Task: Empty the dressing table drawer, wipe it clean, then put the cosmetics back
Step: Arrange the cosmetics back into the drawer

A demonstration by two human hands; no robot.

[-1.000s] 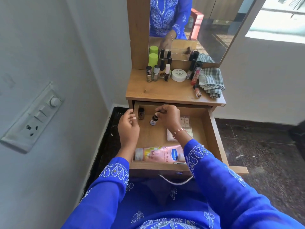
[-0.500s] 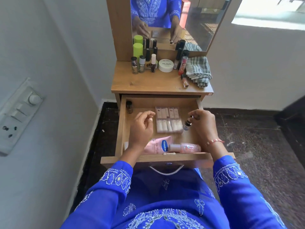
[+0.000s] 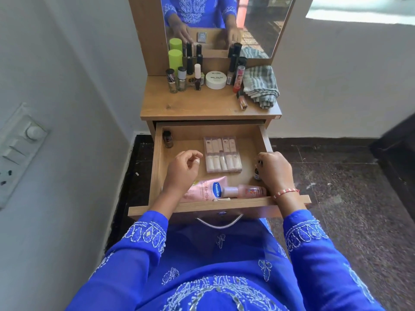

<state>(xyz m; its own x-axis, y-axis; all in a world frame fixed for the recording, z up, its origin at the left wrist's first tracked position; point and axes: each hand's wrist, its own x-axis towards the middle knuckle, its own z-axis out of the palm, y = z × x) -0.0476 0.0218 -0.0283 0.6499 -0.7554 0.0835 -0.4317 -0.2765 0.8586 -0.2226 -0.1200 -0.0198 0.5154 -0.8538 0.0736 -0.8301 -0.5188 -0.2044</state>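
Note:
The wooden drawer (image 3: 157, 158) stands pulled out below the dressing table top. Inside it lie a clear case of small tubes (image 3: 222, 153), a pink Vaseline lotion tube (image 3: 208, 188), a small pink bottle (image 3: 247, 191) and a dark little bottle (image 3: 168, 139) in the back left corner. My right hand (image 3: 275, 170) grips a small dark bottle (image 3: 257, 172) upright at the drawer's right wall. My left hand (image 3: 183, 170) hovers over the drawer's left half with fingers loosely curled, holding nothing.
On the table top (image 3: 202, 106) stand several nail polish bottles (image 3: 182, 78), a green can (image 3: 175, 59), a white nail polish remover jar (image 3: 215, 80), lipsticks (image 3: 238, 79) and a folded checked cloth (image 3: 260, 85). A mirror (image 3: 224, 21) rises behind. A wall with a switchboard (image 3: 18, 149) is left.
My right hand carried the small dark bottle from the drawer's back left to its right side. My left hand left the drawer's edge and now hovers inside. The view shifted back.

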